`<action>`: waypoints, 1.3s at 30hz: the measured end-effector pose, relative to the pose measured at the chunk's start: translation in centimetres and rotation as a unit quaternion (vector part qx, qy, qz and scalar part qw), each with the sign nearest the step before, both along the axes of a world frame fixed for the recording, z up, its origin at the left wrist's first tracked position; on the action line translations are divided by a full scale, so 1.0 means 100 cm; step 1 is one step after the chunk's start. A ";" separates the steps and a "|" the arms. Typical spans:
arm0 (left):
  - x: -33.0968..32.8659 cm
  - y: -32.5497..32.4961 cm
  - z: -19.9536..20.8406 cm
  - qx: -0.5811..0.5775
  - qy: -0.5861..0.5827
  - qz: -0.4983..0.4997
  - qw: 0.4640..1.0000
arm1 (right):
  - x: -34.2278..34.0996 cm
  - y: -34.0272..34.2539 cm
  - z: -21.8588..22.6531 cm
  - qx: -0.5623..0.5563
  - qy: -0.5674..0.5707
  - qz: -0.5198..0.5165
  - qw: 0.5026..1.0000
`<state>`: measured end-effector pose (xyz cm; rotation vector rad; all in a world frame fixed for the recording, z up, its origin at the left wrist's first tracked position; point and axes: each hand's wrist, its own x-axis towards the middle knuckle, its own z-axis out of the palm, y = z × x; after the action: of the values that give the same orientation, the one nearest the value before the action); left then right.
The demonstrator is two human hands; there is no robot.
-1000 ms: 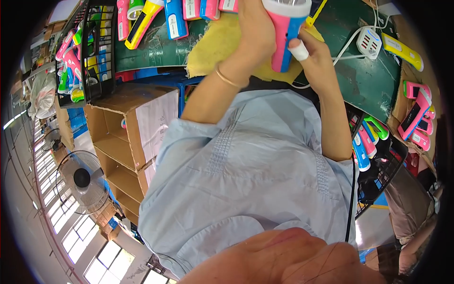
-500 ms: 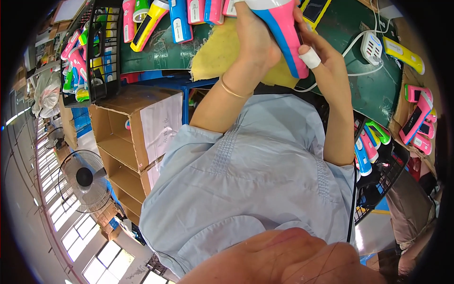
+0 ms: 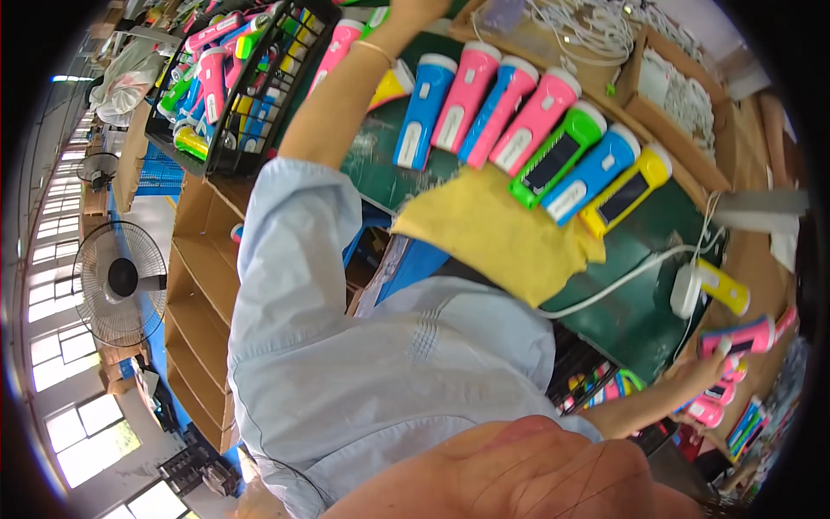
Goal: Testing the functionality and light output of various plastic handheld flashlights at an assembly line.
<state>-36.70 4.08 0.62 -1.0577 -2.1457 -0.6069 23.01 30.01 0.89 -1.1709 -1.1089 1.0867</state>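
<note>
My right hand (image 3: 711,368) is stretched out to the far right, its fingers closed round a pink-and-blue flashlight (image 3: 750,336) with a dark panel. White tape wraps a digit of that hand. Below the held flashlight lie other pink flashlights (image 3: 707,408). Up at the top edge my left hand (image 3: 419,10) reaches forward; its fingers are cut off by the frame. Close to it are a green flashlight (image 3: 375,21) and a pink flashlight (image 3: 339,50). A row of flashlights, among them a blue one (image 3: 424,112) and a yellow one (image 3: 629,192), lies beyond a yellow cloth (image 3: 497,229).
The green tabletop (image 3: 627,303) carries a white power strip (image 3: 687,290) with cables. A black crate (image 3: 281,86) full of flashlights stands at left, above cardboard shelves (image 3: 194,298). Cardboard boxes (image 3: 670,130) with white cables sit at the back. A fan (image 3: 123,277) stands further left.
My hands have parted from around the flashlight in front of me. The right went far right with a pink-and-blue flashlight; the left moved up and forward. The view has shifted, showing more table.
</note>
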 end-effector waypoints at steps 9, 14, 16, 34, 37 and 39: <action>-0.105 0.047 -0.013 -0.233 -0.175 0.171 0.941 | 0.018 0.055 -0.012 0.101 -0.606 -0.152 0.774; -0.077 0.045 0.030 0.080 0.015 -0.043 0.996 | -0.009 0.005 0.014 0.226 -0.564 -0.175 0.775; -0.041 0.029 0.067 0.169 -0.160 -0.081 0.969 | -0.029 -0.027 0.026 0.214 -0.422 -0.050 0.880; 0.342 -0.007 0.002 0.120 -0.693 -0.498 0.508 | -0.110 -0.194 -0.001 0.050 -0.090 0.519 0.848; 0.353 0.004 -0.007 0.169 -0.684 -0.457 0.544 | -0.110 -0.187 -0.018 0.146 -0.115 0.523 0.832; 0.362 0.004 -0.005 0.236 -0.750 -0.375 0.490 | -0.094 -0.177 -0.031 0.100 -0.106 0.563 0.813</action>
<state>-0.47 4.44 0.15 -1.1535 -2.0140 -3.3366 13.57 12.33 -2.25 -0.3694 -2.1527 1.6590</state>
